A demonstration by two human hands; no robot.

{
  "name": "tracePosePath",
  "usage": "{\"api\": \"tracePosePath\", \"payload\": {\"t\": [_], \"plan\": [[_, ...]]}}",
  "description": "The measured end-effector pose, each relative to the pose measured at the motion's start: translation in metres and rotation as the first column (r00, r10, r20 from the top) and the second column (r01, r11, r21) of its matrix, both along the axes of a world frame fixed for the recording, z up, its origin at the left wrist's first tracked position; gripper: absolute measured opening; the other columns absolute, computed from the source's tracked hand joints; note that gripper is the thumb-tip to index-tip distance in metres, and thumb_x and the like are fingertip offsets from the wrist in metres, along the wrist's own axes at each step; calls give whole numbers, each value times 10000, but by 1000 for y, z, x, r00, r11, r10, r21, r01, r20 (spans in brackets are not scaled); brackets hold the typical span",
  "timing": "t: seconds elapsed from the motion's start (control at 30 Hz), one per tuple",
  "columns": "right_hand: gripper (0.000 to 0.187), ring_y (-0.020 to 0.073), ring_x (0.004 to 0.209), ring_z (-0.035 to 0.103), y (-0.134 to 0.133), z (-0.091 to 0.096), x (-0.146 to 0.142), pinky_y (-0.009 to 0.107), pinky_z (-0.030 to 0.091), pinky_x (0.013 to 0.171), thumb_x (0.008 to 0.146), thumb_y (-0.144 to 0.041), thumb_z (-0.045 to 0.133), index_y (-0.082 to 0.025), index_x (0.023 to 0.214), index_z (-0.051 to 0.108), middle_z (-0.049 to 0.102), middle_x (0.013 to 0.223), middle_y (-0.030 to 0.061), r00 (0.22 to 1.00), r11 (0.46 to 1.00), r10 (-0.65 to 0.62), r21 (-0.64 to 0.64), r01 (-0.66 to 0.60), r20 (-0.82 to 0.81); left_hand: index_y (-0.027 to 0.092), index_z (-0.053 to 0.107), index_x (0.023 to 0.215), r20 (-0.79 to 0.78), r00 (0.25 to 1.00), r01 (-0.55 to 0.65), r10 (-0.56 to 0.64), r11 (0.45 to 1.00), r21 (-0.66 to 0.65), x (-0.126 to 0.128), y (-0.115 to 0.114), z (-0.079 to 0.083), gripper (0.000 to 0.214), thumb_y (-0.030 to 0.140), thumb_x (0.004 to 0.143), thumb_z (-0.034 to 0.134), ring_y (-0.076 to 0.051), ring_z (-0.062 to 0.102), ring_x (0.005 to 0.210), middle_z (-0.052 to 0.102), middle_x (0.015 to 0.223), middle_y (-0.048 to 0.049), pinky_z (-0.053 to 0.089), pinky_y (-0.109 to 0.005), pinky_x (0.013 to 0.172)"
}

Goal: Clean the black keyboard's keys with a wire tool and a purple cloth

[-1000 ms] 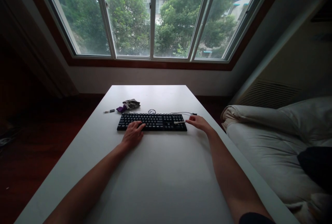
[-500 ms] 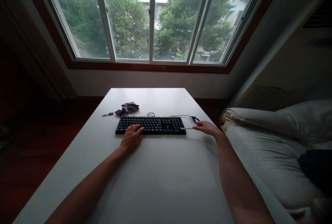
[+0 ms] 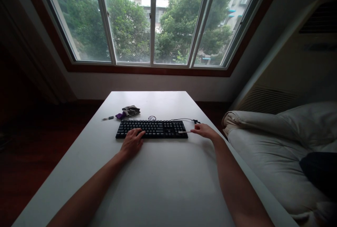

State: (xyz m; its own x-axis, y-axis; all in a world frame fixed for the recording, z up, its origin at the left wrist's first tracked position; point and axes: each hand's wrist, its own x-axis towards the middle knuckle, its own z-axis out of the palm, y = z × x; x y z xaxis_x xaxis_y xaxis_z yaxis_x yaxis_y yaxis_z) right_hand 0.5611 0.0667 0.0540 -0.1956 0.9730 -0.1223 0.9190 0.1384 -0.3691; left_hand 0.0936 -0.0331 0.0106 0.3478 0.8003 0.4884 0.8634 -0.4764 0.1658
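A black keyboard lies across the middle of the white table. My left hand rests on its front left edge, fingers lying flat over the keys and holding nothing. At the keyboard's right end my right hand pinches a thin white stick, whose tip touches the keyboard's right front corner. The keyboard's dark cable runs along the table behind that hand.
A crumpled grey and purple cloth and a small pen-like tool lie behind the keyboard on the left. A white sofa with cushions stands close to the table's right edge. Large windows fill the far wall.
My right hand drew the white stick off the keyboard's right end, then brought its tip back to the right front corner. My left hand stayed on the keyboard. The view tilted slightly.
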Motion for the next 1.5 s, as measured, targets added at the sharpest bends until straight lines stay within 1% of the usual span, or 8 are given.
{"api": "tracePosePath", "payload": {"t": [0.13,0.3,0.37,0.6,0.87,1.07,1.13,1.5], "plan": [[460,199,701,584,-1,-2,9,289,344,588,825,-659,604,-213,717,586,664,741,33,1000,1000,-19,1,19,5,264,609,1339,5,1000,3,-3,1000,6,0,1,-2,449,195,900,546,-310,515,1242,575,1340,-110,434,-516,1070],[456,194,700,580,0,-4,-17,286,357,604,819,-649,629,-210,706,586,664,743,37,1000,999,9,38,-8,-26,265,604,1343,1,1000,-2,2,1000,13,2,1,-3,459,181,895,550,-308,518,1242,576,1346,-106,435,-520,1072],[458,193,704,581,0,-3,-20,284,359,604,816,-654,633,-209,715,591,670,757,39,999,999,11,37,-10,-33,267,606,1343,1,1000,-1,1,1000,17,2,1,-3,462,178,892,553,-309,519,1244,576,1351,-105,437,-521,1074],[514,193,700,580,-5,1,10,282,341,593,804,-707,610,-200,724,590,663,751,45,999,999,-48,1,48,7,269,611,1349,-3,1000,-8,8,1000,4,-2,3,-7,480,181,879,569,-316,516,1257,575,1367,-101,423,-529,1095],[445,182,706,582,2,-3,-21,274,351,603,830,-639,618,-202,747,610,673,771,41,1000,1000,9,25,-9,-6,261,610,1350,-9,1000,-10,10,1000,-12,1,1,-3,452,197,906,555,-307,510,1260,569,1366,-105,422,-511,1095],[454,191,704,586,-1,-6,-1,286,350,603,833,-643,604,-200,730,609,677,772,50,1000,1000,-13,4,13,-8,260,616,1346,-7,1000,-9,9,1000,-30,1,1,2,445,212,908,552,-314,509,1261,572,1366,-107,420,-507,1089],[450,188,692,581,-2,-7,-1,287,346,600,842,-636,599,-202,727,610,674,760,48,1000,1000,-12,11,12,-5,263,618,1346,-6,1000,-11,11,999,-34,1,2,1,446,215,908,550,-317,508,1261,573,1363,-107,417,-509,1090],[394,163,688,572,-8,-11,-57,273,319,602,881,-571,603,-204,740,618,672,753,26,997,987,61,151,-53,-45,269,618,1347,-1,1000,-5,5,1000,-22,-2,3,-3,455,217,899,555,-310,509,1261,569,1357,-108,421,-507,1086]]}}
